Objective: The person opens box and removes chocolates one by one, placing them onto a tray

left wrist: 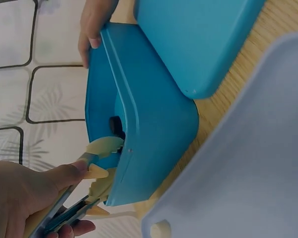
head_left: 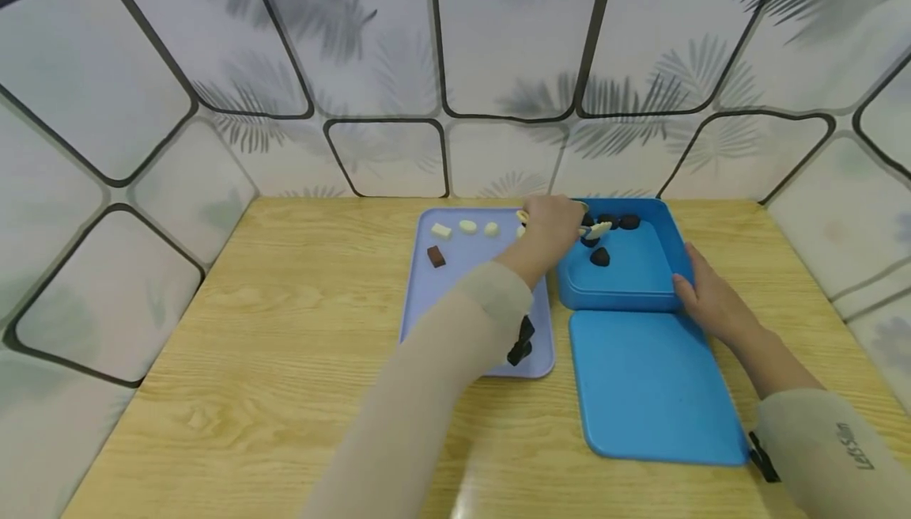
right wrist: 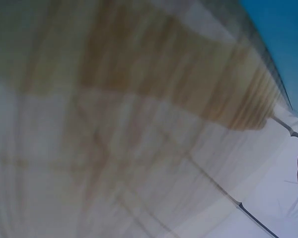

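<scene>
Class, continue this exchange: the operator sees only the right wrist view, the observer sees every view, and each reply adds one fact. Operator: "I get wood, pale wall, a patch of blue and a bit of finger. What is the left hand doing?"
Observer: The left hand grips tongs, with their pale tips at the blue box.
Operator: Is there anything inside that box?
Observer: Yes, several dark pieces lie in it.
Operator: And what is on the box's left, as the head camera sees it?
Observer: A lilac tray, with cream pieces and one brown piece on it.
</scene>
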The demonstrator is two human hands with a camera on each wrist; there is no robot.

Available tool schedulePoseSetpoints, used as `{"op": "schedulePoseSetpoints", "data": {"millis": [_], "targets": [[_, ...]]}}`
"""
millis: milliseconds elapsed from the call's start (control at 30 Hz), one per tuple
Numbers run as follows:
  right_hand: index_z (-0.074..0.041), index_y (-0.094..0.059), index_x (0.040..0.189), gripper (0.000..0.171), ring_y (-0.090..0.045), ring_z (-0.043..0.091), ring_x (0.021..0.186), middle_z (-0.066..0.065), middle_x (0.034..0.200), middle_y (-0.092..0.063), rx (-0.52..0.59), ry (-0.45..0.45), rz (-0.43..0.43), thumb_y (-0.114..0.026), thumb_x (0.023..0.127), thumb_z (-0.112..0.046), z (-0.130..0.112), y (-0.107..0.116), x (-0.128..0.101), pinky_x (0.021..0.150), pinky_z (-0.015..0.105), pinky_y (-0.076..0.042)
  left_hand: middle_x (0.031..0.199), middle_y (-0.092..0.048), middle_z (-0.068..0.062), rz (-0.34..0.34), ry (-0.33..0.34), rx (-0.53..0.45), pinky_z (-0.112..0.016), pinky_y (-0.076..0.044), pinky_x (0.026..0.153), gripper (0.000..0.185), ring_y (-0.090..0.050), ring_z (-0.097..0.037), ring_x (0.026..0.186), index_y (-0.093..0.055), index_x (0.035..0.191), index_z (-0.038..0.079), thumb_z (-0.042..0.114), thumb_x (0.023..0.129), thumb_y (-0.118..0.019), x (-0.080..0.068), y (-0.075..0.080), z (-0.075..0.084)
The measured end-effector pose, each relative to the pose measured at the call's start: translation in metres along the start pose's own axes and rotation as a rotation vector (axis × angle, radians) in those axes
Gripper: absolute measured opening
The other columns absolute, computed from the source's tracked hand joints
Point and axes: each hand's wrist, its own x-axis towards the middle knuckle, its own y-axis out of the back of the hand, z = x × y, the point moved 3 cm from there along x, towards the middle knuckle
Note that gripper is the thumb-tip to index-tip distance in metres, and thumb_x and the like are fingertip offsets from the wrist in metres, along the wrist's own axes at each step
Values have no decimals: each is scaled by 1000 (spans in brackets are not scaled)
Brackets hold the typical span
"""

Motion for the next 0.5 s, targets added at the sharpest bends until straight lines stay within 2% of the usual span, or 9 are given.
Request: {"op": "schedulePoseSetpoints", "data": {"millis": [167,333,500], "targets": [[3,8,148,66,-12,60,131,39,148,-5,4,1,-2,-27,103,-32,-1,-1,1,101,70,-17,101,-64,11,-30,13,-27,-30,-48,70,33,-57,-6,81,-63,116,31,52,92,-52,2,-1,-1],[3,8,148,66,-13,60,131,40,147,-6,-5,-3,-1,-26,103,-32,-2,0,0,100,70,-17,98,-65,9,-11,5,-91,-36,-50,77,37,-61,-8,85,-67,109,27,55,86,-59,3,-1,-5],[2,9,149,67,-13,60,131,39,147,-6,-6,-16,-1,-25,103,-33,-1,0,-2,100,70,-17,96,-66,9,-4,-17,-97,-37,-51,78,36,-61,-8,86,-68,108,26,53,87,-59,2,-1,-2]]}}
